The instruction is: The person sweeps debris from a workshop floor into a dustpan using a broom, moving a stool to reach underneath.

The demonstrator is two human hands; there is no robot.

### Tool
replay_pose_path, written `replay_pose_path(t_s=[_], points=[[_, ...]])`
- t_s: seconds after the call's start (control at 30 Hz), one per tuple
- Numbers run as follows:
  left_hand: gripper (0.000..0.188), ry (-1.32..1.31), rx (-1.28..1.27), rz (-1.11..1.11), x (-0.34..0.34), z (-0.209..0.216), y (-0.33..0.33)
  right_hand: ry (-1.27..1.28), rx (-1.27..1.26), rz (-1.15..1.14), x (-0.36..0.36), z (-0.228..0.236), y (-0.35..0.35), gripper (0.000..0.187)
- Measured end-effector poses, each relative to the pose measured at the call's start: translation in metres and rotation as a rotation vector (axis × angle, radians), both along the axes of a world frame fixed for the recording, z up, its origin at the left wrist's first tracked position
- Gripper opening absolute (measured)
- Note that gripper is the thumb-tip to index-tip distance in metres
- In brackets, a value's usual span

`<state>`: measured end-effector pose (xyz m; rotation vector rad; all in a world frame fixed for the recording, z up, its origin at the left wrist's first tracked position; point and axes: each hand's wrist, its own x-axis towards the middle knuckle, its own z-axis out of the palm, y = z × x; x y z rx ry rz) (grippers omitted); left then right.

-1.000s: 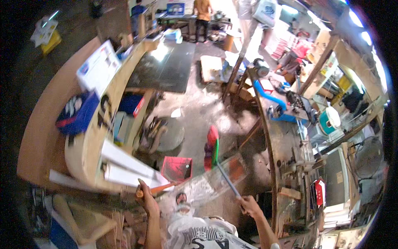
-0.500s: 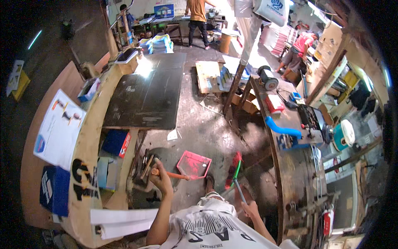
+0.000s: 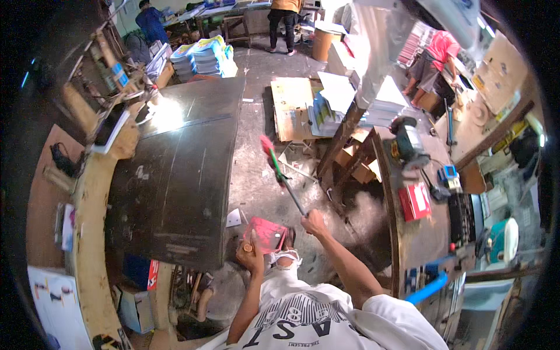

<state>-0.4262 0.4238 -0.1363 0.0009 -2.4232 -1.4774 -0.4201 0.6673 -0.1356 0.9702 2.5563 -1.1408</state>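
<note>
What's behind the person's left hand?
Behind the left hand, the red dustpan shows in part, with floor beyond it. Only the handle's orange end is visible; the hand covers the rest, and whatever is directly behind it.

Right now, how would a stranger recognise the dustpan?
Find the large dark tabletop at left. By its near right corner, the left hand holds the dustpan by its orange handle. A broad pink pan sets it apart from the thin broom.
</note>
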Motion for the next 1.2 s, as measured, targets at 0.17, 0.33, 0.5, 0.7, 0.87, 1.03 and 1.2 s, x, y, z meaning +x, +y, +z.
replay_pose_path(t_s=[0.17, 0.33, 0.5, 0.7, 0.87, 1.03, 1.2], points=[[0.033, 0.011, 0.085, 0.055, -0.156, -0.05, 0.093, 0.18, 0.167, 0.064, -0.134, -0.011, 0.102, 0.023], [0.023, -0.027, -0.012, 0.362, -0.261, -0.118, 0.122, 0.261, 0.101, 0.106, -0.261, -0.004, 0.198, 0.02], [0.022, -0.269, -0.134, 0.498, -0.296, -0.158, 0.118, 0.143, 0.25, 0.112, -0.401, -0.036, 0.286, 0.018], [0.028, -0.598, -0.308, 0.492, -0.315, -0.18, 0.105, 0.248, 0.644, 0.301, -0.574, -0.133, 0.439, 0.011], [0.036, -1.1, -0.323, 0.346, -0.275, -0.21, 0.082, 0.076, 0.46, 0.064, -0.655, -0.193, 0.537, 0.01], [0.041, -1.37, 0.03, 0.025, -0.261, -0.165, 0.098, -0.507, 0.271, 0.674, -0.558, -0.197, 0.378, 0.024], [0.024, -0.715, -0.056, -0.259, -0.582, 0.088, 0.311, -0.103, -0.087, 0.3, -0.476, -0.047, 0.331, 0.02]])
